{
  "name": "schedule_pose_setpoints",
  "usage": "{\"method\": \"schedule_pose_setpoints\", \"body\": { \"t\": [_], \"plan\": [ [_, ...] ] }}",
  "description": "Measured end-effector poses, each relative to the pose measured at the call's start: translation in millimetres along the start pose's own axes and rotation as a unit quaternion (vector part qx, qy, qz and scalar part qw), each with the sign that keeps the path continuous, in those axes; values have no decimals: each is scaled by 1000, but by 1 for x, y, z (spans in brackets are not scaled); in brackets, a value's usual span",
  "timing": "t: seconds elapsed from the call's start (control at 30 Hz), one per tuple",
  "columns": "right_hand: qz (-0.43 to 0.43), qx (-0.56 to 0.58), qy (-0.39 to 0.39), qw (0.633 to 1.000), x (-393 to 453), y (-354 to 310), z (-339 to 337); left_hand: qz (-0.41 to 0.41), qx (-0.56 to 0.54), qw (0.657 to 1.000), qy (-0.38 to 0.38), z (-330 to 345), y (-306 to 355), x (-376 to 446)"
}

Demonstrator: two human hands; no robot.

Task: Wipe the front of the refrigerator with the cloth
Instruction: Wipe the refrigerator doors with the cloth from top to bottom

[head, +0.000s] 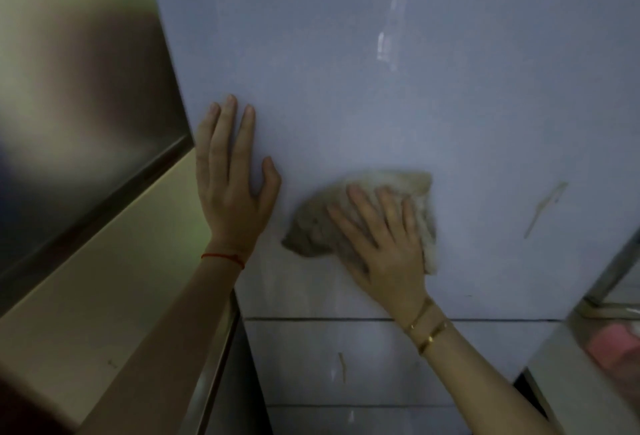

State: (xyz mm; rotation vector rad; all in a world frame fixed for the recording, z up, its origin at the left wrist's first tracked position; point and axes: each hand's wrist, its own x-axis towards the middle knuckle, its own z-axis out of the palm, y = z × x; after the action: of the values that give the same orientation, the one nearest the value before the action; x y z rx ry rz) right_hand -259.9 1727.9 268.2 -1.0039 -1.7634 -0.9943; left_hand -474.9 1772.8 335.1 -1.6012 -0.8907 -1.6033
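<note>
The pale blue refrigerator front [363, 71] fills most of the head view. A crumpled beige-grey cloth [315, 230] lies flat against the lower part of the upper door. My right hand [384, 237] presses on the cloth with fingers spread and straight. My left hand [232, 185] rests flat on the door near its left edge, fingers straight and pointing up. A tan streak [543, 209] marks the door to the right of the cloth. Another small streak [342, 367] shows on the lower drawer front [311, 358].
A shiny metal panel [86, 105] and a cream wall [104, 296] stand to the left of the refrigerator. At the right edge there is a glass-fronted shelf [616, 282] with something pink [613, 348] below it.
</note>
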Motion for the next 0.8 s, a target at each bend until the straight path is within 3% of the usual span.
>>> {"method": "schedule_pose_setpoints", "body": {
  "t": [0.13,0.3,0.37,0.5,0.57,0.7,0.8],
  "plan": [
    [15,-7,3,1000,2,17,-12,1,0,1000,-1,0,0,1],
    [125,2,126,984,91,36,-16,2,-2,1000,0,0,1,2],
    [105,13,110,988,91,21,-13,5,-3,1000,1,0,0,1],
    [-17,3,-4,1000,29,8,-14,8,-2,1000,-1,0,0,1],
    [3,-7,-8,1000,23,23,-23,6,-1,1000,-1,1,0,2],
    [134,-1,107,985,87,59,-35,1,0,1000,-6,0,2,1],
    [125,-1,138,983,136,55,-31,1,1,1000,-6,0,2,1]
  ]
}}
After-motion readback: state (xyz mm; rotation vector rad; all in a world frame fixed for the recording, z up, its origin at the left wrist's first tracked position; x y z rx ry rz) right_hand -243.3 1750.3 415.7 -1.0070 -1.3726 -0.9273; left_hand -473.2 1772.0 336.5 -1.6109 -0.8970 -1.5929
